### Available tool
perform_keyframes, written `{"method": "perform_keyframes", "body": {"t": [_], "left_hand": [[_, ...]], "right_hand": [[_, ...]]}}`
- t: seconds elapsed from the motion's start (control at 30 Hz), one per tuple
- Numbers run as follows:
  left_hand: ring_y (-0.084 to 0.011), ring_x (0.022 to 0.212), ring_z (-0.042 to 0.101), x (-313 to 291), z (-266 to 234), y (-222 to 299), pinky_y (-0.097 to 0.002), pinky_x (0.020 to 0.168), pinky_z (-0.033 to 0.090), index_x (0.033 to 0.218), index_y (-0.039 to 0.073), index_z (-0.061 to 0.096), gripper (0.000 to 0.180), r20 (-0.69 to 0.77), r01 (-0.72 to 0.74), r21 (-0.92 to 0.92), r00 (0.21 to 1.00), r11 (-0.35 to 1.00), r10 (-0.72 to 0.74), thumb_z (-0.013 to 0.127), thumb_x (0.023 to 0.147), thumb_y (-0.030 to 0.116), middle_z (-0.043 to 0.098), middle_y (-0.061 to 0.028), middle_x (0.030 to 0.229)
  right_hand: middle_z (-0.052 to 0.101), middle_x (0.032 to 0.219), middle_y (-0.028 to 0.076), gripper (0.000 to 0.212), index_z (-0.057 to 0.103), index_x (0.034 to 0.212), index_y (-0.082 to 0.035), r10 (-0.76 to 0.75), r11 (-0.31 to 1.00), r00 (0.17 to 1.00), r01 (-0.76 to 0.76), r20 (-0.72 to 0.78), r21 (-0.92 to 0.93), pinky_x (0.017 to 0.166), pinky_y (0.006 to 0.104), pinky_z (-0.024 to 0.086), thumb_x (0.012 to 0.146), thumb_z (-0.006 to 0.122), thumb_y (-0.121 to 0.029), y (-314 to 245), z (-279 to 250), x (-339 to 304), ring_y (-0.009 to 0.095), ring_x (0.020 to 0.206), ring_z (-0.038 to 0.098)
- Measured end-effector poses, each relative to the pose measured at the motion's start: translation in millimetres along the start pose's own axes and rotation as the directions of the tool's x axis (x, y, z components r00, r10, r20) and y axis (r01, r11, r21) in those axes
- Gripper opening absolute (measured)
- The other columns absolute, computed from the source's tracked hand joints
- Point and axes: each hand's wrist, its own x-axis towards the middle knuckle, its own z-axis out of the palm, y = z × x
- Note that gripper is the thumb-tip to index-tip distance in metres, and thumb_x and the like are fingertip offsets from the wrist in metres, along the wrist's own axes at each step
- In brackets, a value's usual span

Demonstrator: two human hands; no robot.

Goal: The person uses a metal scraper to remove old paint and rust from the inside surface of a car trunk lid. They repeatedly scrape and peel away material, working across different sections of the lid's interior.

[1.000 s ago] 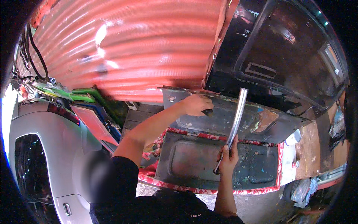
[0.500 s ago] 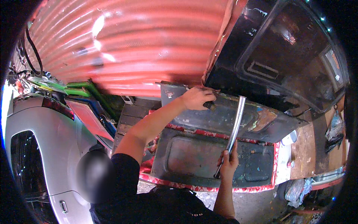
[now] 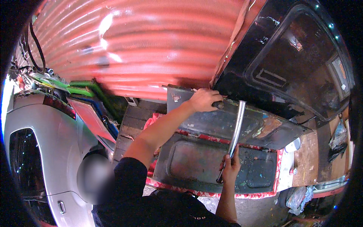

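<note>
My left hand (image 3: 204, 100) is closed at the top edge of a dark grey metal panel (image 3: 223, 115) that leans upright. A short dark rounded end (image 3: 218, 104) sticks out past the fingers; the rest of that thing is hidden in the grip. Below and to the right, my right hand (image 3: 231, 167) is wrapped around the lower part of a long shiny metal tube (image 3: 237, 128). The tube points up and slightly right, its upper end near the upright panel's top edge. Beneath the right hand lies a second dark panel (image 3: 200, 160) with raised rectangular outlines.
Red-and-white patterned cloth (image 3: 211, 192) edges the lower panel. A red corrugated sheet (image 3: 151, 49) rises behind, with a large black panel (image 3: 242, 64) at upper right. A silver car (image 3: 62, 159) stands at left. Plastic bags (image 3: 298, 198) hang at lower right.
The tube's upper end has shifted slightly left and down. Both hands keep their grips. The whole view has turned a little, so the background sits slightly further right.
</note>
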Motion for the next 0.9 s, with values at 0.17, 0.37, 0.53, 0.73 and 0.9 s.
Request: {"method": "perform_keyframes", "body": {"t": [0.17,0.37,0.53,0.73,0.9], "left_hand": [[-0.0274,0.084,0.064,6,1,9,-0.0418,0.07,0.053,0.103,0.016,0.064,0.04,-0.163,-0.002,-0.1,0.986,0.995,-0.014,0.073,0.067,0.029,0.062,-0.006,0.091],[-0.0294,0.082,0.065,7,-1,3,-0.0421,0.07,0.054,0.104,0.016,0.065,0.042,-0.146,0.135,-0.057,0.979,0.989,-0.142,0.074,0.066,0.03,0.063,-0.008,0.092],[-0.0308,0.084,0.064,12,-3,3,-0.0432,0.071,0.054,0.1,0.012,0.064,0.04,-0.202,0.252,-0.108,0.942,0.962,-0.269,0.075,0.067,0.031,0.064,-0.0104,0.092],[-0.0317,0.084,0.065,11,-5,-3,-0.0446,0.072,0.052,0.091,0.008,0.065,0.033,-0.221,0.22,-0.139,0.943,0.965,-0.247,0.071,0.068,0.031,0.066,-0.012,0.091],[-0.0313,0.089,0.064,10,-21,-10,-0.0429,0.077,0.052,0.099,0.011,0.066,0.041,0.113,0.342,0.015,0.933,0.94,-0.342,0.073,0.066,0.034,0.066,-0.0131,0.096]], "right_hand": [[0.049,0.07,0.0,0.06,0.029,0.148,-0.016,0.017,1.0,1.0,-0.017,0.004,-0.02,0.046,0.0215,0.042,0.093,0.049,-0.004,-10,6,0,0.007,0.053,0.046],[0.049,0.07,0.0,0.06,0.028,0.149,-0.016,0.033,0.999,0.999,-0.033,0.009,-0.02,0.045,0.0218,0.041,0.094,0.051,-0.007,-9,7,2,0.007,0.053,0.047],[0.048,0.07,0.0,0.06,0.028,0.149,-0.014,0.028,0.999,0.999,-0.028,0.023,-0.017,0.046,0.0221,0.041,0.094,0.051,-0.008,-10,9,2,0.007,0.053,0.046],[0.047,0.068,-0.001,0.06,0.027,0.149,-0.014,-0.095,0.989,0.991,0.083,-0.096,-0.122,0.046,0.0217,0.041,0.094,0.051,-0.008,4,22,2,0.006,0.053,0.045],[0.046,0.066,-0.001,0.06,0.026,0.149,-0.013,-0.122,0.891,0.989,0.144,0.078,-0.43,0.045,0.0215,0.039,0.094,0.047,-0.005,-3,29,18,0.006,0.051,0.043]]}}
